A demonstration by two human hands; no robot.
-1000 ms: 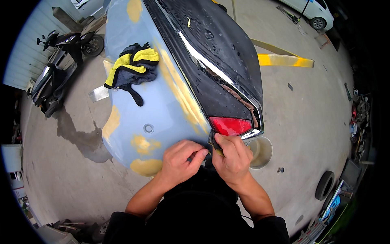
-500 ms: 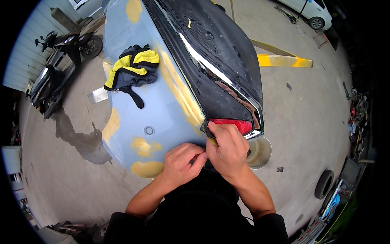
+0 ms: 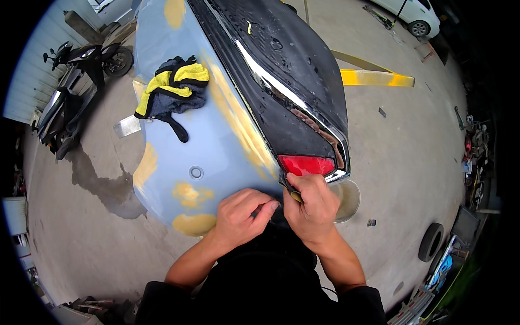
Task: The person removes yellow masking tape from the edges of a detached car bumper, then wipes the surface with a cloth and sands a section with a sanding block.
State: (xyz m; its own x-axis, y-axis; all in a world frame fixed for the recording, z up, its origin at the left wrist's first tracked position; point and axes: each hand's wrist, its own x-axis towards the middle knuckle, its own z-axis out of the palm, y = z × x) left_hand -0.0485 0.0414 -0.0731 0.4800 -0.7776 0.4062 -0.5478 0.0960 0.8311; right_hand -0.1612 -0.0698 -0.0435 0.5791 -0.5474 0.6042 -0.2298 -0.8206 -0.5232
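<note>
A car bumper [image 3: 216, 135] in blue-grey primer with yellowish filler patches stands in front of me. Its dark upper part carries a chrome strip [image 3: 273, 67] and a red reflector [image 3: 307, 164]. My right hand [image 3: 311, 203] is closed on a folded piece of dark sandpaper [image 3: 291, 189], at the corner just below the reflector. At the bumper's near edge my left hand [image 3: 242, 214] rests with curled fingers, thumb and forefinger pressed together; whatever they grip is hidden. A yellow and dark grey cloth [image 3: 176, 89] lies crumpled on the primed surface.
A round container of cloudy liquid [image 3: 346, 201] stands on the floor by my right hand. A yellow metal stand arm [image 3: 376, 78] sticks out right of the bumper. Left is a black scooter [image 3: 81, 95] beside a wet patch [image 3: 108, 184]; a tyre [image 3: 431, 242] lies at the right.
My right hand has moved slightly right and toward me with the sandpaper, uncovering more of the reflector. My left hand stays nearly in place. The whole view has shifted a little.
</note>
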